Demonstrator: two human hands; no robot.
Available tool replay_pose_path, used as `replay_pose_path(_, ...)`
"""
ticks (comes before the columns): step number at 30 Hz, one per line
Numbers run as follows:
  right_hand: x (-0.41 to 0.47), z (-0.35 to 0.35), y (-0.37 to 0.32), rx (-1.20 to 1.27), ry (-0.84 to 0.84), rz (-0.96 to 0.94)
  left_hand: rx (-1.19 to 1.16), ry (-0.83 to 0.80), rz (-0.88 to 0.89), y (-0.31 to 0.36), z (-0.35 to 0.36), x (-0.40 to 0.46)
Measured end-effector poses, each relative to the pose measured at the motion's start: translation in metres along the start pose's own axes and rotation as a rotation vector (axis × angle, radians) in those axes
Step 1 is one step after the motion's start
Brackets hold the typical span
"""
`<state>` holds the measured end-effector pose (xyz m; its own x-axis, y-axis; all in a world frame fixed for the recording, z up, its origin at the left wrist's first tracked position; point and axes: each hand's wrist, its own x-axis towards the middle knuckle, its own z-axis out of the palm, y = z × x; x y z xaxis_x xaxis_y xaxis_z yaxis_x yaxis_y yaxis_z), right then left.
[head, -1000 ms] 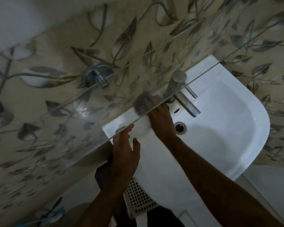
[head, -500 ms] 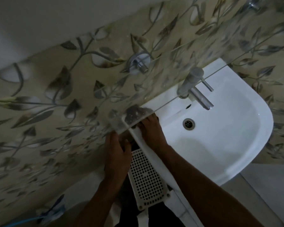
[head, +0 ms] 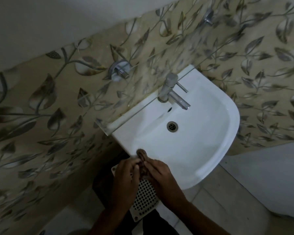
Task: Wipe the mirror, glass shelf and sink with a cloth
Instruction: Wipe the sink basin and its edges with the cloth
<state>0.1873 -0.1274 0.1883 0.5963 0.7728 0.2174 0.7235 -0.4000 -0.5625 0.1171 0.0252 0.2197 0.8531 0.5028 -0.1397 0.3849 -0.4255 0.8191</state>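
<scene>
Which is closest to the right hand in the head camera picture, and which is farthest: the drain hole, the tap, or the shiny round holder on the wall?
From the right hand:
1. Drain hole, in the sink bowl just above the hand.
2. Tap, at the back of the sink by the wall.
3. Round holder, up on the leafy tiles, to the left.

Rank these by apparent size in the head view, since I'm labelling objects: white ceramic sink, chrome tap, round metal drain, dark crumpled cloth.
1. White ceramic sink
2. Chrome tap
3. Dark crumpled cloth, partly hidden by both hands, so unsure against the tap
4. Round metal drain
</scene>
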Motion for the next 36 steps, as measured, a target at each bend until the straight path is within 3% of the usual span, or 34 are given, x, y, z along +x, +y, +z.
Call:
replay_pose_path(4, -0.051, -0.003, 0.018, -0.033, -0.064, 0.187, 0.021, -0.153, 0.133, -0.001, 0.025, -0.006)
replay_pose_path(7, -0.032, -0.005, -0.001, -0.063, 0.011, 0.137, 0.034, -0.124, 0.167, 0.002, 0.026, -0.006)
replay_pose_path(10, 0.006, 0.002, -0.027, -0.061, 0.116, 0.05, 0.065, -0.033, 0.095, 0.005, 0.012, 0.0)
replay_pose_path(13, 0.021, 0.01, -0.031, -0.028, 0.151, 0.101, 0.11, -0.022, -0.003, 0.001, 0.0, 0.01)
replay_pose_path(17, -0.007, 0.008, -0.011, -0.037, 0.074, 0.046, 0.071, -0.044, 0.027, -0.004, -0.006, 0.015)
replay_pose_path(20, -0.048, -0.001, 0.007, -0.085, -0.056, 0.218, 0.072, -0.057, 0.053, 0.001, -0.005, 0.01)
replay_pose_path(23, -0.075, -0.012, 0.016, -0.115, -0.119, 0.246, 0.105, -0.065, 0.029, 0.011, -0.003, 0.004)
replay_pose_path(32, -0.003, 0.022, -0.009, -0.05, -0.062, 0.256, 0.048, -0.078, 0.023, -0.006, -0.001, 0.009)
replay_pose_path(36, -0.021, 0.01, -0.005, -0.047, -0.074, 0.226, 0.037, -0.086, 0.045, -0.002, 0.002, 0.01)
